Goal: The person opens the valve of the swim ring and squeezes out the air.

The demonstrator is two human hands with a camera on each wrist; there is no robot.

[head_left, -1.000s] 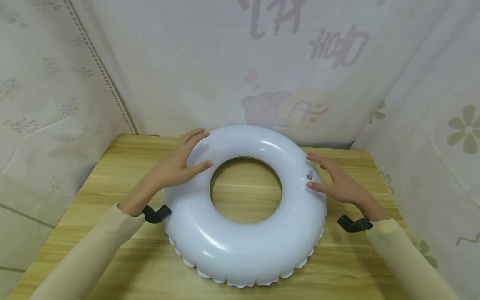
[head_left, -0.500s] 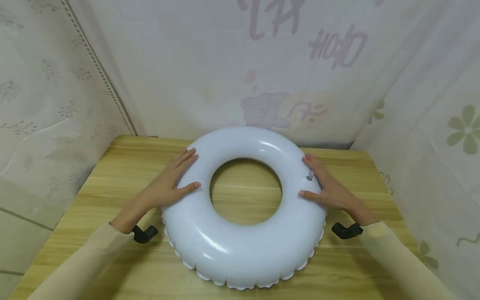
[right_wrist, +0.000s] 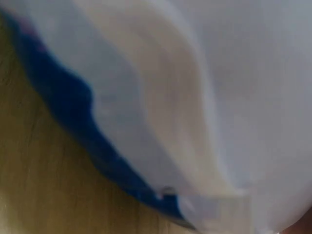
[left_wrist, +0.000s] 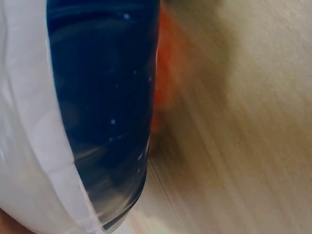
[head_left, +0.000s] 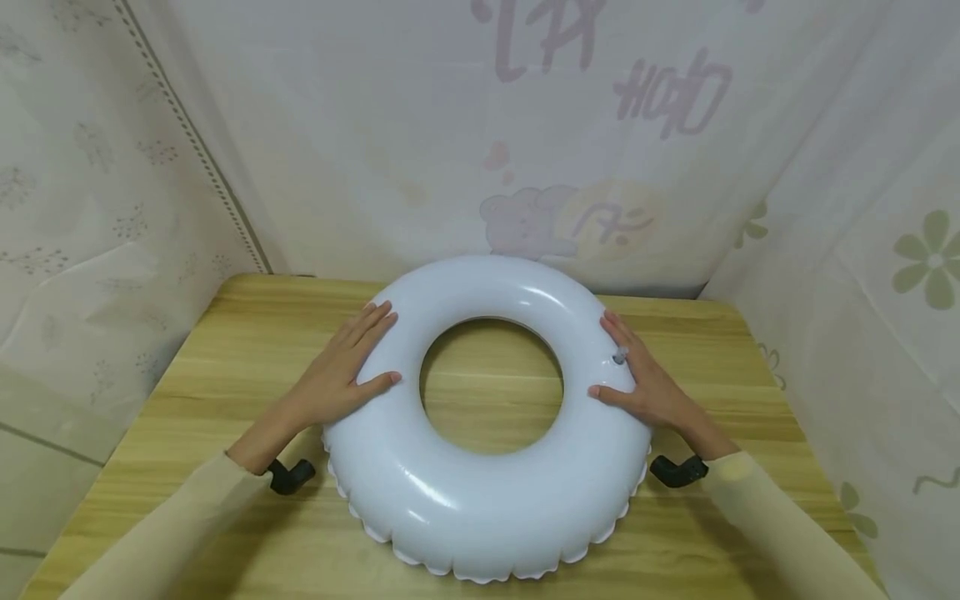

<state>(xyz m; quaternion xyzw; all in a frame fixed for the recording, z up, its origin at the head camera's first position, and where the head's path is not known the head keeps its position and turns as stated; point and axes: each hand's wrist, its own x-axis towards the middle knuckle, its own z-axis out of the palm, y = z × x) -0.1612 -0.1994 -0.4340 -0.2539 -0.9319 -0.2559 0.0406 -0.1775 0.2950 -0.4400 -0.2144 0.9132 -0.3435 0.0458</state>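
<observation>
A white inflatable swim ring point(head_left: 487, 500) lies on the wooden table, its scalloped seam facing the near edge. On its left side rests my left hand point(head_left: 341, 371), fingers extended and thumb out over the top. My right hand point(head_left: 648, 379) lies against the opposite side in the same way, beside a small clear valve point(head_left: 620, 356). Both wrist views show the ring's side close up: a dark blue underside point(left_wrist: 105, 97) in the left one, with an orange patch point(left_wrist: 168, 58) by it, and a blurred white wall point(right_wrist: 258, 97) in the right one.
The wooden table point(head_left: 247, 350) shows through the ring's hole and around it. Behind stands a pale printed cloth point(head_left: 375, 150), close to the ring's far rim. Patterned cloths also hang at the left and right. Black camera mounts point(head_left: 292, 477) sit at both wrists.
My left hand has come down and leftward from over the ring onto its left side. The right hand has shifted slightly left, farther onto the ring. The ring has barely moved.
</observation>
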